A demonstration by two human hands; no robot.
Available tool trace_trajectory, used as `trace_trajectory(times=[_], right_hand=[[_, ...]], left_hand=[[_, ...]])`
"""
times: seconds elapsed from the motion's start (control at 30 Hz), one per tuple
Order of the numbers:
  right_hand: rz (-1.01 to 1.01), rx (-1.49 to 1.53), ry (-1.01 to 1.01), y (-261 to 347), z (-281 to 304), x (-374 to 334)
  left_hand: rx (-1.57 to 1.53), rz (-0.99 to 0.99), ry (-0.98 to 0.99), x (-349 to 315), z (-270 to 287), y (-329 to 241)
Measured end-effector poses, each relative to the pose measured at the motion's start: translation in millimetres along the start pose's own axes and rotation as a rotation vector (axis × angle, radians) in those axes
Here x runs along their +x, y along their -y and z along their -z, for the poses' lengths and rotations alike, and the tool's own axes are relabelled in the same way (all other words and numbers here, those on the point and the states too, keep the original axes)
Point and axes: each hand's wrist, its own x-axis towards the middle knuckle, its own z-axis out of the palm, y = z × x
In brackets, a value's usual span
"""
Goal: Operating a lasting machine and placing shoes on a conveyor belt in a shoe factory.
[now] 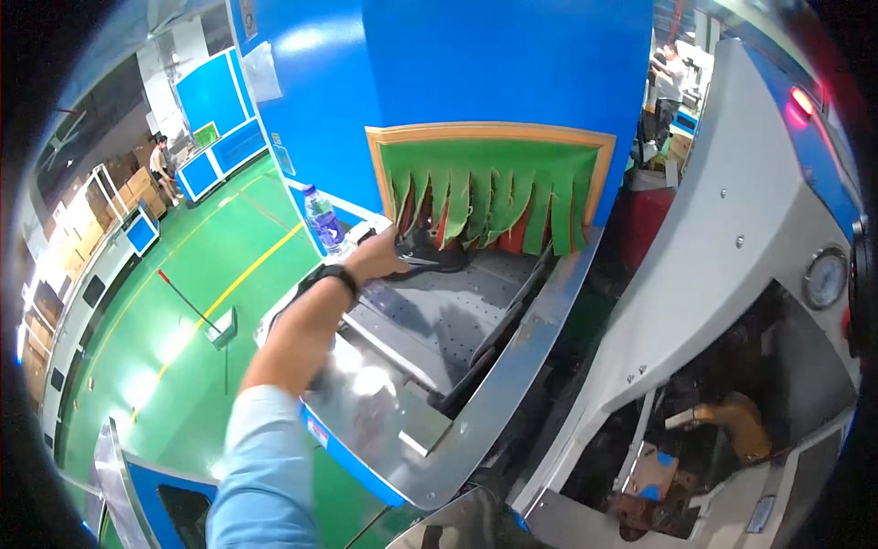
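My left hand (375, 258) reaches in over the belt of a conveyor (448, 306), just before the green strip curtain (494, 197) of a blue machine. The fingers are curled at the edge of a dark, flat, looped piece (439, 259) that lies by the curtain. What they pinch is largely hidden by the hand. A dark band (340, 277) sits on the left wrist, below it a light blue sleeve (265, 467). Right behind the hand, a clear bottle with a purple label (325, 222) stands on the machine's ledge. My right hand does not show.
The conveyor has a metal rim (512, 366). Close on the right stands a grey machine (677, 247) with a round gauge (825, 279) and an orange-brown part (739, 428) inside. A long-handled dustpan (222, 327) stands on the green floor at left. Two people are far off.
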Motion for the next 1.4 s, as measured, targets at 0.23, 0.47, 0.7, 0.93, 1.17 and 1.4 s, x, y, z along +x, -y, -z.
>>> trace_trajectory(times=[0.23,0.47,0.7,0.93,1.17,1.4], right_hand=[[-0.682,0.520,0.054,59,28,-3],[0.086,0.242,-0.126,74,1,25],[0.912,0.806,-0.170,201,-1,38],[0.556,1.416,0.088,190,36,-3],[-0.195,2.006,0.246,136,53,-12],[0.507,0.867,-0.572,168,188,16]], left_hand=[[-0.023,0.108,-0.322,40,-75,-31],[-0.027,-0.282,-0.380,-110,-11,-123],[-1.381,-0.183,0.395,-330,30,-198],[-1.010,-0.442,1.010,-425,3,-255],[-1.096,-0.662,0.891,-466,-62,-301],[-1.221,-0.285,0.999,-435,-43,-353]])
